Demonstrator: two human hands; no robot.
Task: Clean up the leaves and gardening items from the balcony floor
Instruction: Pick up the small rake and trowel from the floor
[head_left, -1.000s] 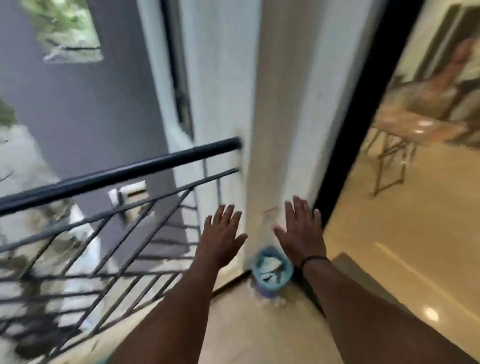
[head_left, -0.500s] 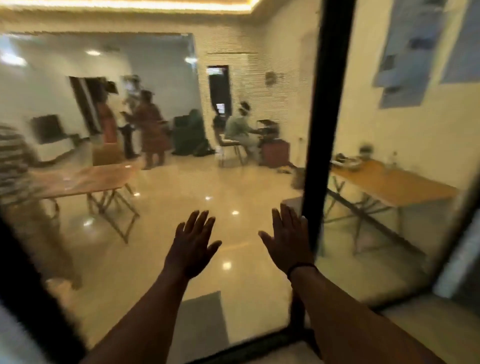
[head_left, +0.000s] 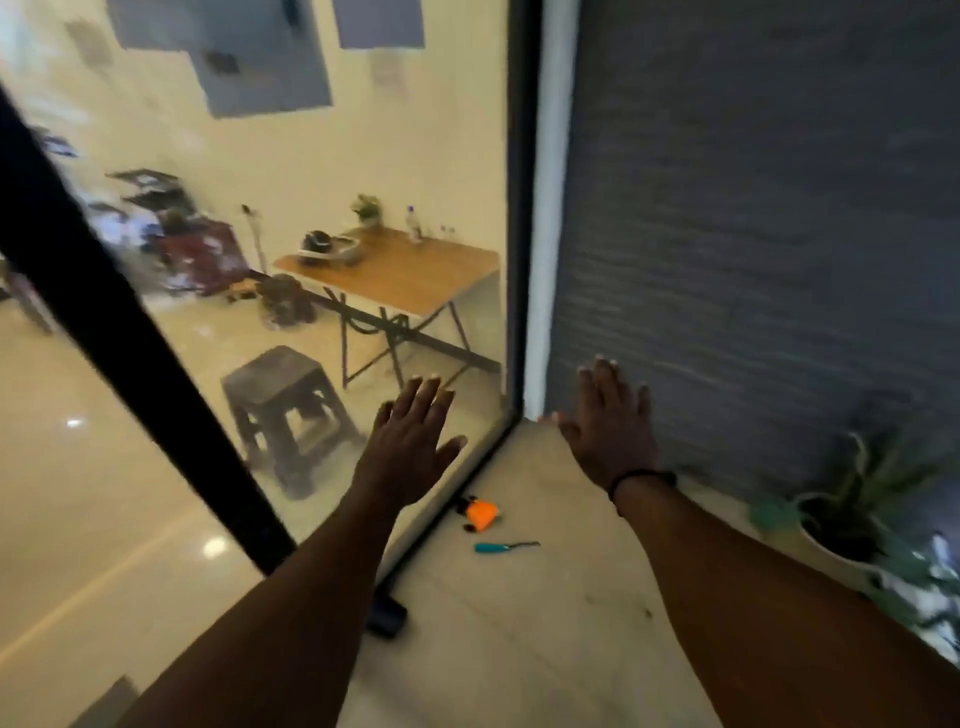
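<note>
On the pale balcony floor (head_left: 519, 623), close to the glass door's bottom track, lies a small orange item (head_left: 481, 513). Just below it lies a teal-handled hand tool (head_left: 505, 546) with a thin dark metal end. My left hand (head_left: 410, 447) is stretched out in the air above the door track, fingers straight and spread, holding nothing. My right hand (head_left: 613, 421) reaches forward the same way in front of the grey wall, flat and empty, with a dark band on its wrist. Both hands hover above the two items and touch neither.
A glass door with black frame bars (head_left: 130, 332) fills the left; a stool and wooden table stand inside behind it. A grey textured wall (head_left: 753, 234) closes the right. A potted plant in a white pot (head_left: 852, 525) stands at the wall's foot. A dark object (head_left: 387, 616) lies by the track.
The view has swung right, from the railing and a blue bucket, past the room inside, to the balcony corner with the floor items. Both hands stay outstretched and empty.
</note>
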